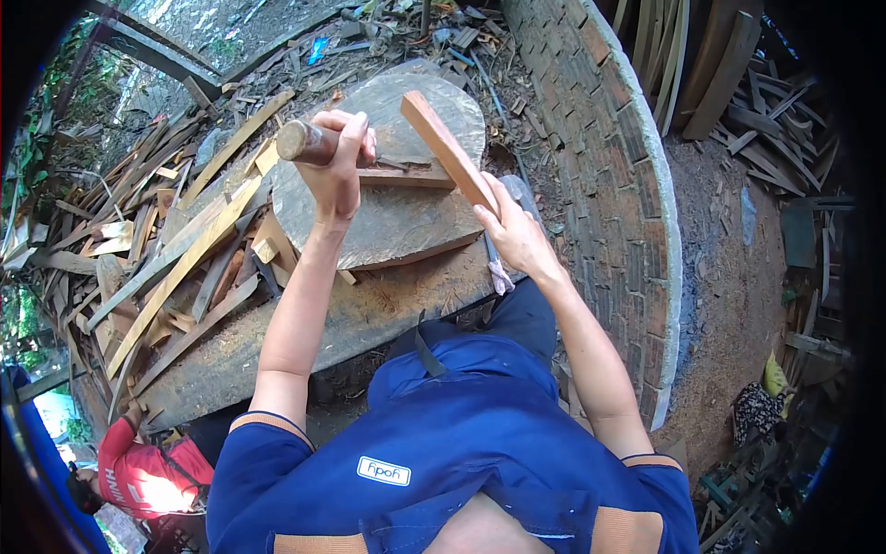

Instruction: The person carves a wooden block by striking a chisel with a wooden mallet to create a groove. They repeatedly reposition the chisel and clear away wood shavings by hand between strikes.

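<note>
My left hand (340, 157) is closed around a thick, round wooden handle (314, 144), probably a chisel's; its working end is hard to make out. Under and beside that hand, a reddish wood piece (411, 176) with a dark recess along its top lies on a big round wood block (388, 222). My right hand (519, 235) grips the lower end of a squared wooden bar (448, 148), which slants up and left over the block. The bar's far end is raised, and it overlaps the right end of the wood piece in view.
Scrap wood strips (185, 258) are heaped on the left. A curved brick wall (609, 185) runs along the right, with more planks (729, 83) beyond it. A person in a red shirt (152, 471) is at the lower left.
</note>
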`<act>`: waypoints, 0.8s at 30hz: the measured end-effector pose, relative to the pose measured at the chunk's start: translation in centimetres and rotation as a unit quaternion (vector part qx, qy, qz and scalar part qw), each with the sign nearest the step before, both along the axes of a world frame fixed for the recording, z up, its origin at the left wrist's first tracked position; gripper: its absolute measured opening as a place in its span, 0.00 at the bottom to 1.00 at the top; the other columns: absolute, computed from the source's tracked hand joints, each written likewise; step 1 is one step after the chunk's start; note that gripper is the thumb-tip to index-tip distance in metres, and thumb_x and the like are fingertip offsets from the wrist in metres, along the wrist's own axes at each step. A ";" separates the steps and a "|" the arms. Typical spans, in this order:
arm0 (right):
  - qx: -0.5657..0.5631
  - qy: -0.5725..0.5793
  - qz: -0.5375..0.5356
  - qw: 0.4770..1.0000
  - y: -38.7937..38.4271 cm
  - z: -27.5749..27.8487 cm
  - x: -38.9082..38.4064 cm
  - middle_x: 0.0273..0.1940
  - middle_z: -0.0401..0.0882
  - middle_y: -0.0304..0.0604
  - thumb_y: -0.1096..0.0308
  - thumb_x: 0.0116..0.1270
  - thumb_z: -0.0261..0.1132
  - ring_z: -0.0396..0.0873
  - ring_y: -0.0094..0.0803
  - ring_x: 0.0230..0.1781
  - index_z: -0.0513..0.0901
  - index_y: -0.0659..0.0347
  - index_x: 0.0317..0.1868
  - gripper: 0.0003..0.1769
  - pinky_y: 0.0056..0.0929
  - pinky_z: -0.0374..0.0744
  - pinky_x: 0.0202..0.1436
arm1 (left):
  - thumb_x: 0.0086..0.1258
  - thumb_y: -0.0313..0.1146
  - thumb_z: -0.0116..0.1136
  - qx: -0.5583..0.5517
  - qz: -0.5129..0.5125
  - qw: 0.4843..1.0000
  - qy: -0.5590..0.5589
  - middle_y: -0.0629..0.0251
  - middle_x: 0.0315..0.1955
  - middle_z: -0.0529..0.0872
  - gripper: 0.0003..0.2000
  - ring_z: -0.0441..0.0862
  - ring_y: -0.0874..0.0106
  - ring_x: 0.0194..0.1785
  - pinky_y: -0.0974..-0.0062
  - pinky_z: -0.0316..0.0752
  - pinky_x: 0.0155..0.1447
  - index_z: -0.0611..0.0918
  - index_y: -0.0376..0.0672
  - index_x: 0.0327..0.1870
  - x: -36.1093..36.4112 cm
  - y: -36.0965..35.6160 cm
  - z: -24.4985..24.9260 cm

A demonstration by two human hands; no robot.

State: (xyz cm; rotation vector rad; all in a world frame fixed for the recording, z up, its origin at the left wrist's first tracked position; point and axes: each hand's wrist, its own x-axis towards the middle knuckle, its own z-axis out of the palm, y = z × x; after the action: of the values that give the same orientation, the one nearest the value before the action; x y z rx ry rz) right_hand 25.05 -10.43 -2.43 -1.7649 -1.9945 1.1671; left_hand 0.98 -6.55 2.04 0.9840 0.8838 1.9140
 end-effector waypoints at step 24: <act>0.395 0.296 0.107 0.863 -0.8 15.2 -3.5 0.46 0.83 0.53 0.59 0.72 0.60 0.77 0.34 0.24 0.59 0.44 0.77 0.35 0.41 0.82 0.31 | 0.64 0.19 0.59 0.025 -0.029 0.984 0.175 0.66 0.27 0.81 0.05 0.80 0.75 0.29 0.74 0.76 0.37 0.76 0.39 0.33 1.8 -2.0 -2.6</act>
State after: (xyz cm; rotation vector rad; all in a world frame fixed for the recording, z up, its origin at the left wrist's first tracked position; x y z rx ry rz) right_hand 21.59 -11.28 12.81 -0.6873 -1.8770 0.6443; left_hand 2.77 -8.52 -0.59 1.3894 0.9938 1.7493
